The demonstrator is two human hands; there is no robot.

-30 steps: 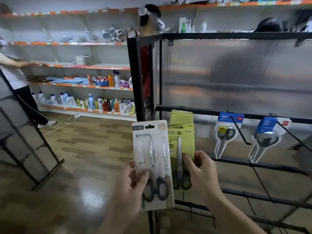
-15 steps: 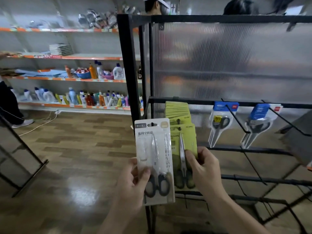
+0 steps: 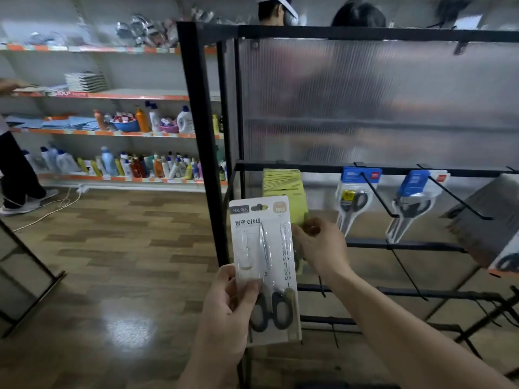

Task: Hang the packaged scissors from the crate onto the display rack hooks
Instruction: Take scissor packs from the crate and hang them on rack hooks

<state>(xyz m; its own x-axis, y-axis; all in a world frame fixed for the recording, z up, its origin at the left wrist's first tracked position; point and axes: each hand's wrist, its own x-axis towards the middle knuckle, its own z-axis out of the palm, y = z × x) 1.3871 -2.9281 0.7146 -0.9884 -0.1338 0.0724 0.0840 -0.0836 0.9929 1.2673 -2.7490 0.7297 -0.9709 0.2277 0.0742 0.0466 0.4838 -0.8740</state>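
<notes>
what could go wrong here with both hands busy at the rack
1. The white scissors pack in the left hand hides most of the green pack that the right hand seems to pinch, so hanging it is partly blind.
2. The left hand grips the white scissors pack only near its bottom, so it could tip or slip.
3. The hook ends jut out just right of the right hand and might snag it.

Rack (image 3: 196, 136) w/ hooks (image 3: 377, 196) holding green packs (image 3: 283, 181), 2 blue scissor packs (image 3: 354, 202).

White-carded scissors pack (image 3: 264, 265) upright, overlapping hung green packs (image 3: 283, 182).
</notes>
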